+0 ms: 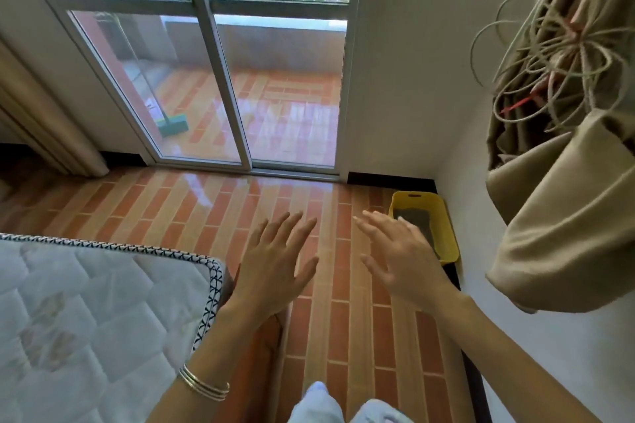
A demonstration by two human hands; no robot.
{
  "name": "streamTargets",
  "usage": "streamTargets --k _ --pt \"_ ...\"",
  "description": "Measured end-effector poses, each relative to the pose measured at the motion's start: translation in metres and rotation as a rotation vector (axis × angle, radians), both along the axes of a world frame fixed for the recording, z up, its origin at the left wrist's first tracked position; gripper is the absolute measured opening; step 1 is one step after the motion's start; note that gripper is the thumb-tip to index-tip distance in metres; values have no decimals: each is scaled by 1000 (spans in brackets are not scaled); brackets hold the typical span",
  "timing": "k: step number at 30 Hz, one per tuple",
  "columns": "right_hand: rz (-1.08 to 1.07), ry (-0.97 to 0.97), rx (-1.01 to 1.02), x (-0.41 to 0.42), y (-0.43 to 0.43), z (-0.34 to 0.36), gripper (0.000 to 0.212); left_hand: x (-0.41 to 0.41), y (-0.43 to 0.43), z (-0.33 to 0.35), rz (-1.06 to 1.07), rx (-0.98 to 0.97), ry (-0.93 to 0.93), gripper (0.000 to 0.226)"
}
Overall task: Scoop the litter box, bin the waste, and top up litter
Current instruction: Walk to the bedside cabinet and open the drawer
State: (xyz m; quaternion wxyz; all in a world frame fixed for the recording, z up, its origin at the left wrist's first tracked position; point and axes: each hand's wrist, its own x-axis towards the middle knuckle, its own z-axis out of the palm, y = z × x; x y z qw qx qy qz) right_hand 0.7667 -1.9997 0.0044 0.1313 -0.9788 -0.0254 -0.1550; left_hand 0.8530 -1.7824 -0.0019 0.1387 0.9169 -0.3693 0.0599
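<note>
A yellow litter box [443, 216] stands on the tiled floor in the right corner, against the wall, with grey litter [417, 218] inside. My right hand [400, 254] is held out flat with fingers straight, in front of the box's near left side and partly covering it. My left hand [275, 261] is stretched out flat beside it over the floor, holding nothing. No scoop, bin or litter bag is in view.
A white quilted mattress [86, 312] fills the lower left. Sliding glass doors [220, 79] face a balcony where a green broom [173, 124] stands. A beige curtain [563, 209] with coiled cable [556, 58] hangs at the right wall. Brick-pattern floor tiles [192, 209] run between.
</note>
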Motion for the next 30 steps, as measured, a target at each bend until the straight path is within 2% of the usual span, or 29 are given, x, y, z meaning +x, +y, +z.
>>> streamTargets --k 14,22,30 --pt "227 68 -74 185 -45 -42 54 129 -34 -42 196 -5 111 58" --pt "390 77 -140 348 -97 -26 55 248 -76 -23 370 33 69 59" --pt "564 133 -153 458 -82 -30 53 320 -62 -29 557 69 127 58"
